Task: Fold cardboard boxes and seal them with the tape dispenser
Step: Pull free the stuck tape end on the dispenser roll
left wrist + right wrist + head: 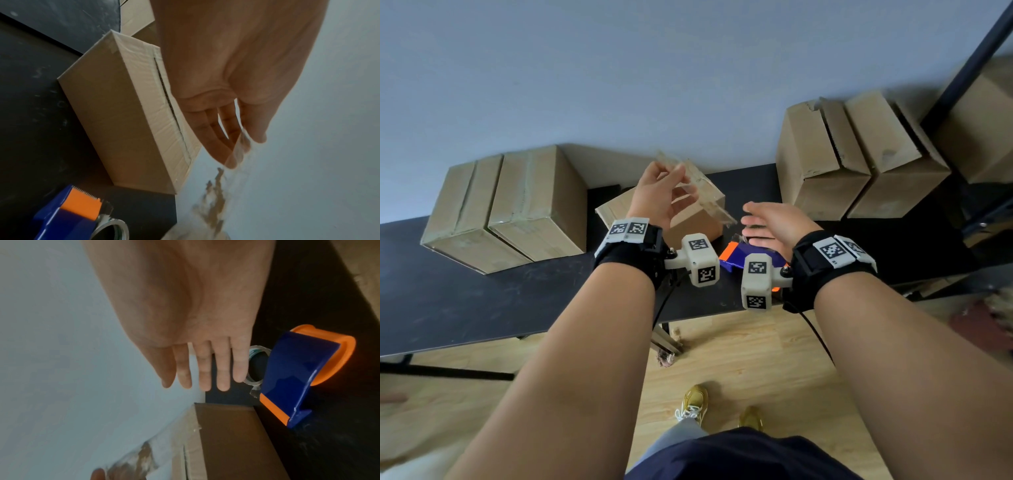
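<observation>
A small cardboard box (698,219) (115,113) (226,443) lies on the black table (482,294), its taped seam split open along the top. Above it my left hand (674,186) (242,146) pinches a peeled strip of clear tape (702,192) (218,203) (131,462) flecked with cardboard fibres. My right hand (753,219) (197,382) hovers just right of the box, fingers straight and empty. The blue and orange tape dispenser (732,257) (68,214) (298,378) lies on the table under my right palm.
Two sealed boxes (506,209) stand at the table's left against the wall. Several taller boxes (859,157) stand at the right, beside a black shelf frame (969,75). The table's front edge runs just under my wrists, with wood floor (739,359) below.
</observation>
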The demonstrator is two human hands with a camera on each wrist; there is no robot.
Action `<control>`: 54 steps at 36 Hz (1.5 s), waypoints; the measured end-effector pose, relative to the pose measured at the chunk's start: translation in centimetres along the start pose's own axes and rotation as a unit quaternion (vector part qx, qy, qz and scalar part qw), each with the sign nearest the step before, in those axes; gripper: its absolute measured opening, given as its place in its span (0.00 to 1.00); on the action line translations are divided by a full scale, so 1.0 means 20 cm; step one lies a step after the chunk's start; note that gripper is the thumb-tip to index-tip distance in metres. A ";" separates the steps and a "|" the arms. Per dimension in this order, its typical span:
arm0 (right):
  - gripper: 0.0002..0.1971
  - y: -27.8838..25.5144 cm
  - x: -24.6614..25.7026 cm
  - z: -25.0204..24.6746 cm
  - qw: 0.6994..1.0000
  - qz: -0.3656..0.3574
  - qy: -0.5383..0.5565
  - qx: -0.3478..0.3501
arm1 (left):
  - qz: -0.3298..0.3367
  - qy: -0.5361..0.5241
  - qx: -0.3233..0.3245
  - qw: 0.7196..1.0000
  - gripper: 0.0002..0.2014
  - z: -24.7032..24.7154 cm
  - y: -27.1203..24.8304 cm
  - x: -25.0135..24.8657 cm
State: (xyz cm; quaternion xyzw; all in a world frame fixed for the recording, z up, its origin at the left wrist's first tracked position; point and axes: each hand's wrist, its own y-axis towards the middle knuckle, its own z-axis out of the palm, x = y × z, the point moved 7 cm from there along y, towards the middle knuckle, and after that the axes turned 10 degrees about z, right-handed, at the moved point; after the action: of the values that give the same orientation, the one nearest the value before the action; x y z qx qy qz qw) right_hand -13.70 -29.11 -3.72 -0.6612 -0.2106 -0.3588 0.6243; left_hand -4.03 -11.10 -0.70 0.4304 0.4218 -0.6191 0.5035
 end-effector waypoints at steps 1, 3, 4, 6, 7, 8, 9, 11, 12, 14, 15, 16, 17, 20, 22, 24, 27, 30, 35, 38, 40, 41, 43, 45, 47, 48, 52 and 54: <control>0.18 0.00 0.02 -0.01 1.000 -0.015 -0.009 -0.013 | -0.002 0.005 0.013 1.000 0.09 0.01 0.00 0.00; 0.14 0.00 0.05 -0.01 0.998 -0.043 -0.031 -0.021 | -0.003 0.017 0.039 0.999 0.09 0.04 -0.01 -0.01; 0.13 -0.01 0.07 0.01 0.998 -0.052 -0.039 -0.016 | -0.002 0.026 0.051 0.998 0.09 0.05 -0.02 -0.02; 0.11 -0.03 0.09 0.05 0.997 -0.065 -0.052 0.007 | -0.001 0.047 0.071 0.996 0.09 0.09 -0.03 -0.02; 0.11 -0.04 0.10 0.07 0.995 -0.070 -0.061 0.019 | -0.004 0.054 0.079 0.995 0.09 0.10 -0.03 -0.02; 0.10 -0.05 0.10 0.09 0.994 -0.075 -0.071 0.030 | -0.006 0.059 0.087 0.994 0.08 0.11 -0.04 -0.01; 0.09 -0.05 0.10 0.10 0.993 -0.078 -0.080 0.038 | -0.009 0.062 0.093 0.994 0.09 0.12 -0.04 0.00; 0.08 -0.06 0.10 0.12 0.992 -0.077 -0.088 0.050 | -0.014 0.065 0.105 0.992 0.10 0.12 -0.04 0.00; 0.07 -0.06 0.10 0.13 0.992 -0.074 -0.088 0.053 | -0.016 0.066 0.109 0.992 0.10 0.12 -0.04 0.00; 0.07 -0.06 0.09 0.13 0.993 -0.069 -0.083 0.056 | -0.017 0.070 0.114 0.991 0.11 0.12 -0.05 0.00; 0.06 -0.06 0.09 0.13 0.993 -0.067 -0.081 0.058 | -0.017 0.072 0.115 0.991 0.11 0.12 -0.05 0.00; 0.05 -0.06 0.09 0.13 0.993 -0.066 -0.079 0.059 | -0.016 0.073 0.115 0.991 0.11 0.12 -0.05 0.00; 0.04 -0.06 0.09 0.13 0.993 -0.065 -0.075 0.059 | -0.015 0.074 0.114 0.991 0.10 0.13 -0.05 0.00; 0.03 -0.06 0.09 0.13 0.995 -0.061 -0.048 0.067 | -0.014 0.075 0.113 0.991 0.10 0.13 -0.07 0.00; 0.02 -0.06 0.09 0.13 0.995 -0.060 -0.038 0.069 | -0.014 0.074 0.113 0.991 0.09 0.14 -0.07 0.01; 0.01 -0.07 0.09 0.14 0.995 -0.060 -0.039 0.066 | -0.013 0.069 0.107 0.992 0.09 0.15 -0.08 0.01; 0.02 -0.06 0.08 0.13 0.995 -0.057 -0.058 0.049 | -0.006 0.079 0.082 0.993 0.10 0.13 -0.07 0.02; 0.03 -0.05 0.08 0.13 0.996 -0.060 -0.054 0.040 | 0.010 0.092 0.064 0.994 0.12 0.11 -0.07 0.03; 0.04 -0.07 0.10 0.15 0.995 -0.066 -0.056 0.047 | 0.026 0.090 0.041 0.995 0.14 0.08 -0.06 0.04; 0.04 -0.07 0.12 0.14 0.992 -0.081 -0.090 0.019 | 0.026 0.089 0.031 0.995 0.13 0.07 -0.06 0.03; 0.05 -0.06 0.12 0.14 0.990 -0.089 -0.107 0.001 | 0.026 0.092 0.025 0.995 0.13 0.05 -0.06 0.03; 0.05 -0.06 0.12 0.14 0.990 -0.092 -0.110 -0.002 | 0.027 0.095 0.022 0.995 0.13 0.05 -0.06 0.03; 0.05 -0.06 0.13 0.13 0.987 -0.101 -0.123 -0.014 | 0.028 0.102 0.024 0.994 0.13 0.03 -0.06 0.03; 0.05 -0.05 0.12 0.12 0.983 -0.107 -0.146 -0.034 | 0.027 0.111 0.031 0.993 0.13 0.02 -0.05 0.04; 0.06 -0.04 0.12 0.12 0.979 -0.108 -0.168 -0.049 | 0.026 0.121 0.034 0.992 0.12 0.00 -0.06 0.04; 0.07 -0.04 0.12 0.13 0.977 -0.108 -0.174 -0.052 | 0.027 0.122 0.032 0.992 0.12 0.00 -0.06 0.04; 0.07 -0.06 0.15 0.13 0.970 -0.130 -0.196 -0.064 | 0.021 0.093 0.010 0.995 0.08 -0.03 -0.06 0.04; 0.06 -0.06 0.15 0.12 0.964 -0.137 -0.218 -0.067 | -0.004 0.077 0.030 0.997 0.07 -0.01 -0.06 0.05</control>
State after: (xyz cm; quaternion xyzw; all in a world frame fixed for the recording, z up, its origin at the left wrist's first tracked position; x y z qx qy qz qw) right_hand -12.10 -27.08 -0.65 -0.7285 -0.4053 -0.3018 0.4625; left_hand -5.38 -10.97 -1.61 0.4898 0.4427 -0.5985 0.4537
